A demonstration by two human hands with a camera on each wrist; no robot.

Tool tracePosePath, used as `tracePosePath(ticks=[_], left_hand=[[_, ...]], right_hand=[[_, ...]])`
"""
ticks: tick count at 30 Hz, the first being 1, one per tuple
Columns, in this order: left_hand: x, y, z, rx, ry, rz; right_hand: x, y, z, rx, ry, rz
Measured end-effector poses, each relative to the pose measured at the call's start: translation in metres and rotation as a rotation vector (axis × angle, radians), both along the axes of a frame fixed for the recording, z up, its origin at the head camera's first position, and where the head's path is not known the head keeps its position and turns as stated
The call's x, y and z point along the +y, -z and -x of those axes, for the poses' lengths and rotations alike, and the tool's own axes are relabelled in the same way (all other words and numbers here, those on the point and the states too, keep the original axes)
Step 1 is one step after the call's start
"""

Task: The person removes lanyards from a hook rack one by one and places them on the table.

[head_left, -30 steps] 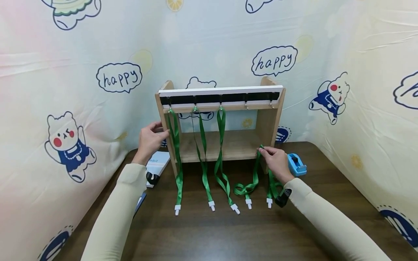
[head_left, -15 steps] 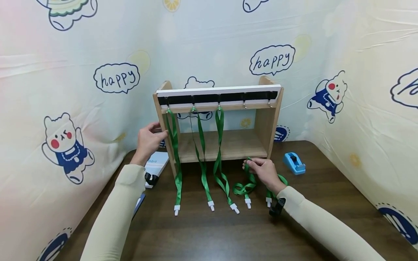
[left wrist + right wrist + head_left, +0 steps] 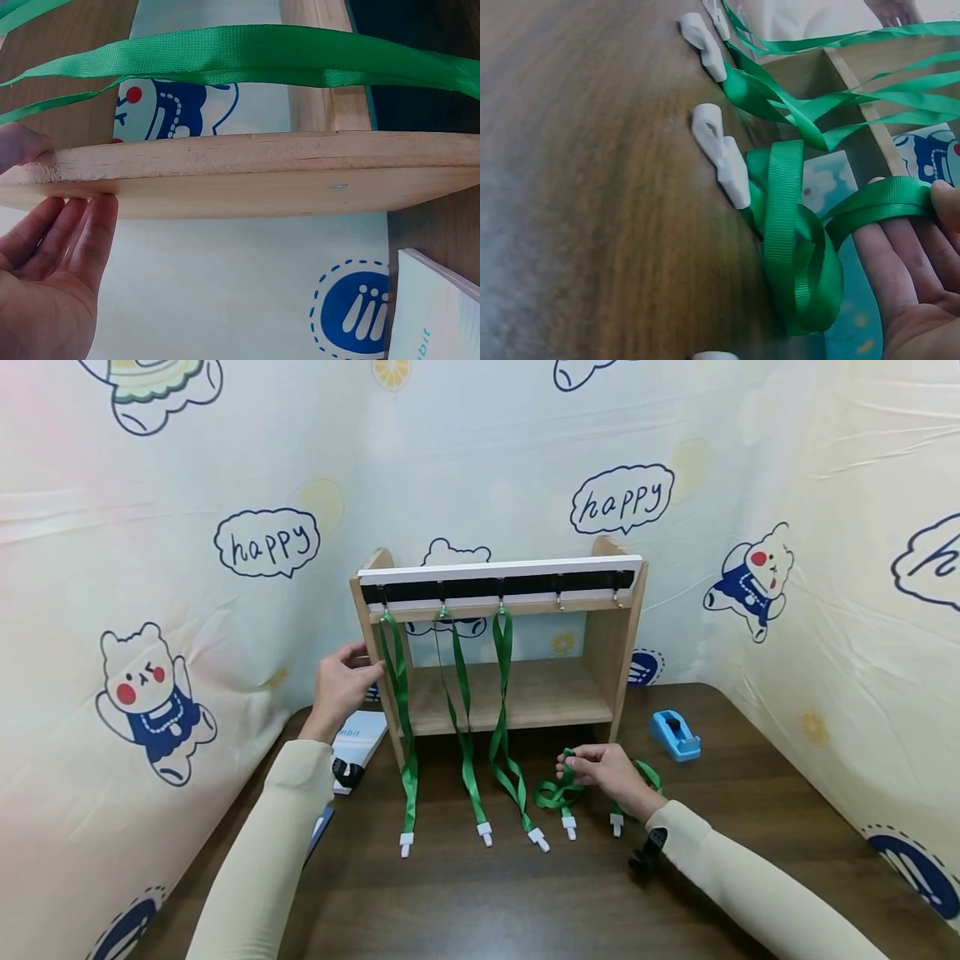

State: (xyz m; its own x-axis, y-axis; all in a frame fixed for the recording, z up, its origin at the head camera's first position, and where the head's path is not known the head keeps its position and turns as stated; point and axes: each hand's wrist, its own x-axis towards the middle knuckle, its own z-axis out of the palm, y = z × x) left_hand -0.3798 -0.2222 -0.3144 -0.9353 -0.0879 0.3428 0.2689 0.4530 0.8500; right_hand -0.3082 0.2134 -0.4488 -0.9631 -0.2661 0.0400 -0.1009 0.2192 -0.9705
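My left hand (image 3: 341, 685) grips the left side panel of a wooden shelf (image 3: 517, 689). In the left wrist view the thumb lies on one side of that panel (image 3: 247, 176) and the fingers on the other. My right hand (image 3: 607, 772) pinches the strap of a green lanyard (image 3: 784, 225) between thumb and fingers, low in front of the shelf. The rest of this strap lies coiled on the table, with its white clip (image 3: 568, 827) towards me. From hooks on the shelf's top rail hang three green lanyards, the middle one (image 3: 462, 693) among them.
Two hooks at the rail's right, one a metal hook (image 3: 617, 597), carry nothing. Another lanyard (image 3: 648, 774) lies partly behind my right hand. A blue tape dispenser (image 3: 675, 735) stands right of the shelf. Left of it lie a white book or box (image 3: 362, 737) and a blue-edged item (image 3: 320, 827).
My right hand has come down and to the left from beside the shelf's right panel, still pinching the lanyard, whose strap now hangs slacker. The left hand keeps its grip.
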Motion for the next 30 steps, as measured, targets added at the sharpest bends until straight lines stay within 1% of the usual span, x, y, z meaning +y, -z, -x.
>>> tracePosePath(ticks=[3,8,12,17,25,30], left_hand=[[0.0,0.001,-0.001,-0.009,0.001,-0.006],[0.0,0.002,-0.001,-0.014,-0.002,-0.004],[0.0,0.002,-0.001,-0.013,-0.003,0.002],[0.0,0.001,0.0,-0.008,-0.001,-0.004],[0.001,0.0,-0.002,-0.01,0.0,0.0],[0.0,-0.001,-0.002,-0.009,0.003,0.003]], right_hand=[[0.0,0.004,-0.001,-0.003,-0.025,-0.008],[0.001,0.01,-0.003,-0.022,-0.06,0.023],[0.001,0.013,-0.005,-0.036,-0.063,0.031],[0.002,0.015,-0.006,-0.034,-0.068,0.024],[0.002,0.016,-0.007,-0.046,-0.054,-0.007],[0.004,0.015,-0.009,-0.039,-0.076,0.027]])
